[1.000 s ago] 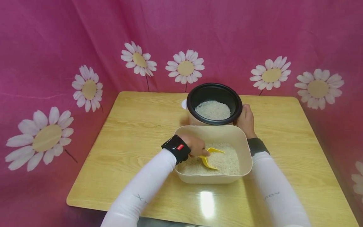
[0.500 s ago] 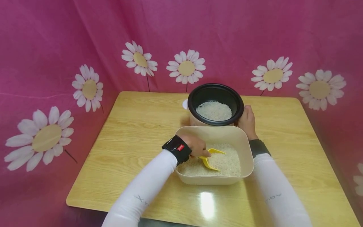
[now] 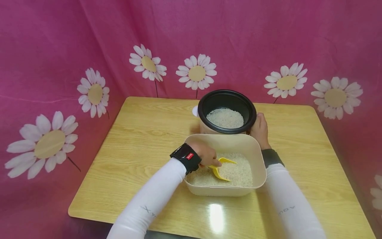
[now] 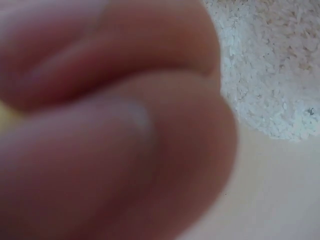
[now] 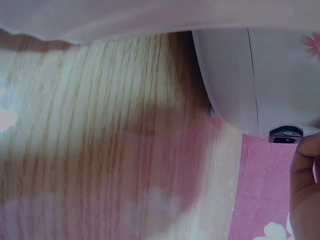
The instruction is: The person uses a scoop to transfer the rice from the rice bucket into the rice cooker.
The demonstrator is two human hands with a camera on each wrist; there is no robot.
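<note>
In the head view, my left hand [image 3: 204, 153] grips a yellow scoop [image 3: 220, 173], whose blade lies on the rice [image 3: 238, 167] inside a cream bin [image 3: 222, 191]. Blurred curled fingers [image 4: 115, 150] fill most of the left wrist view, beside loose grains. Behind the bin stands a rice cooker [image 3: 206, 128] with a black inner pot [image 3: 250, 106] that also has rice in its bottom. My right hand [image 3: 259, 131] rests against the cooker's right side. In the right wrist view its fingers [image 5: 304, 160] are beside a small black fitting [image 5: 286, 134] on the cooker's wall; the fingertips are partly hidden.
Everything stands on a light wooden table [image 3: 143, 132]. A white oval piece [image 3: 195, 111] sticks out at the cooker's left. Pink cloth [image 3: 235, 43] with white daisies hangs around the back and sides.
Both hands, the scoop and the bin keep their places. Only a slight shift of the whole head view shows.
</note>
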